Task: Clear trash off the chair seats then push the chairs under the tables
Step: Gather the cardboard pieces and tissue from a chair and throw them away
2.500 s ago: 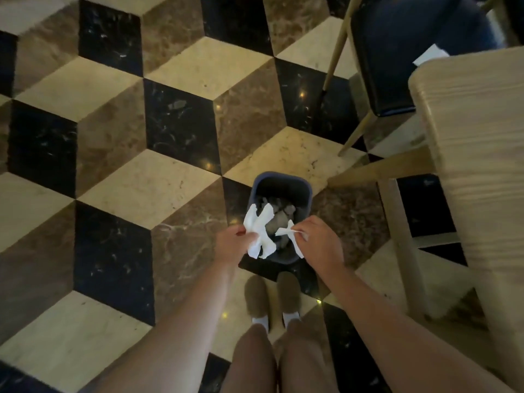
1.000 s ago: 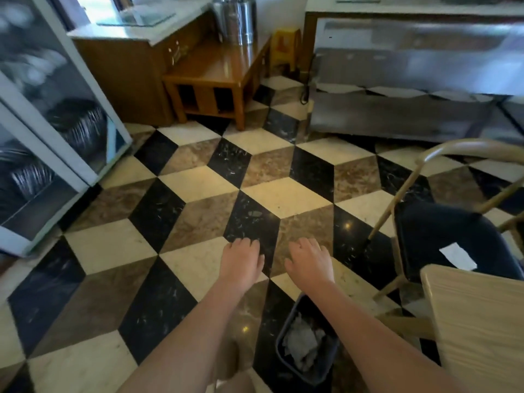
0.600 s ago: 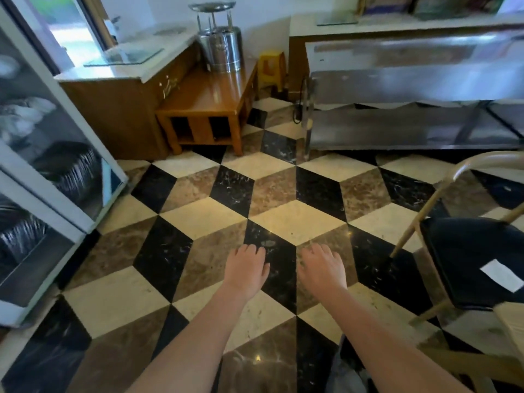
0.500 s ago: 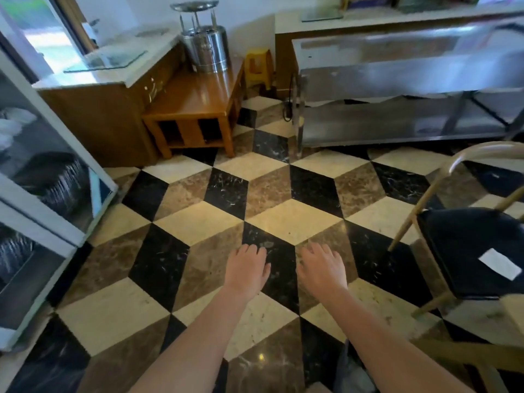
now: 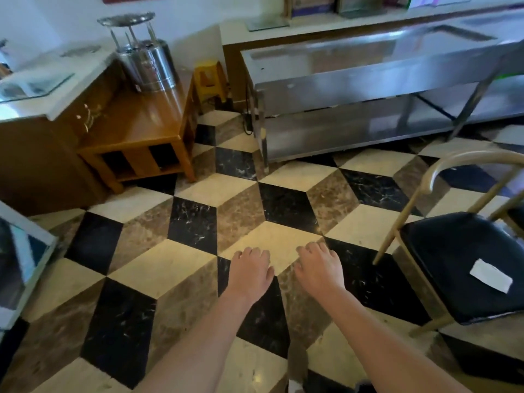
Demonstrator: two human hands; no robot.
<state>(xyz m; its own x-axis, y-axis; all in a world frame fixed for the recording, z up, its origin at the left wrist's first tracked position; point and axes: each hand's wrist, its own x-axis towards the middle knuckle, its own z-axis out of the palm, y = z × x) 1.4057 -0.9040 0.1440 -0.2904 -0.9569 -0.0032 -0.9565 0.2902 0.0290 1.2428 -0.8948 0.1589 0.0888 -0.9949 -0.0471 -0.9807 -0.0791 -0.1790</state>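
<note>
Lying flat on the dark padded seat of a chair [image 5: 465, 265] at the right of the scene, a small white rectangular slip of paper [image 5: 491, 275] is seen near the seat's near-right part. The chair has a curved, pale metal back rail and thin splayed legs, and its seat is glossy and near black. Both hands are held out over the floor, palms down and empty: the left hand [image 5: 249, 272] and the right hand [image 5: 320, 269] are each loosely spread, with fingers slightly curled, well apart from the chair. The floor [image 5: 158, 268] is tiled in cream, brown and black marble diamonds forming a cube pattern. At the far left a low wooden table [image 5: 139, 129] carries a steel urn [image 5: 147, 63]; a yellow stool [image 5: 209, 78] stands beside it, and a long stainless steel counter [image 5: 368, 89] runs along the far right.
</note>
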